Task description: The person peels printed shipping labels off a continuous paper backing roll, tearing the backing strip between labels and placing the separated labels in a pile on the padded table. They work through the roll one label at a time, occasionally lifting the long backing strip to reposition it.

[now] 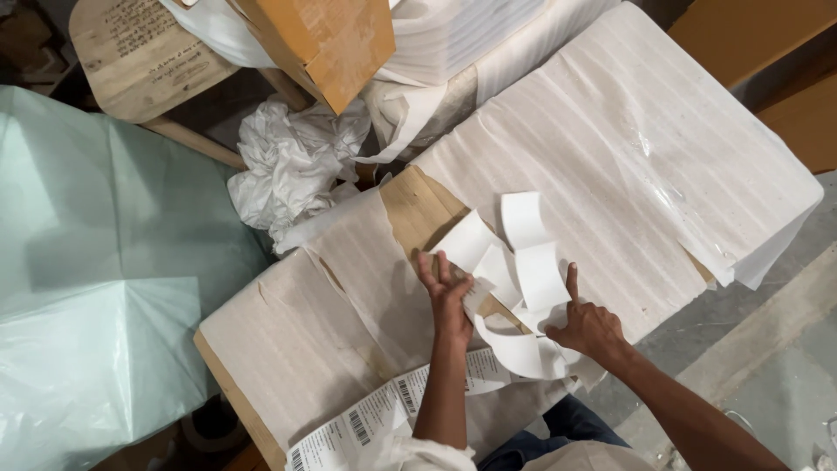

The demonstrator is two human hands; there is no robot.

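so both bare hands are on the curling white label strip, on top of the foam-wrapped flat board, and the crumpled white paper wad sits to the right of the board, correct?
Not quite. In the head view the crumpled white paper wad lies at the board's upper left, not to its right. Otherwise correct: left hand and right hand are on the curling white label strip on the foam-wrapped flat board.

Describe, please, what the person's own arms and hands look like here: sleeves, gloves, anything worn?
Both hands are bare: the left hand and right hand have no gloves, rings or watch showing. The forearms are uncovered; a rolled white sleeve shows on the left arm.
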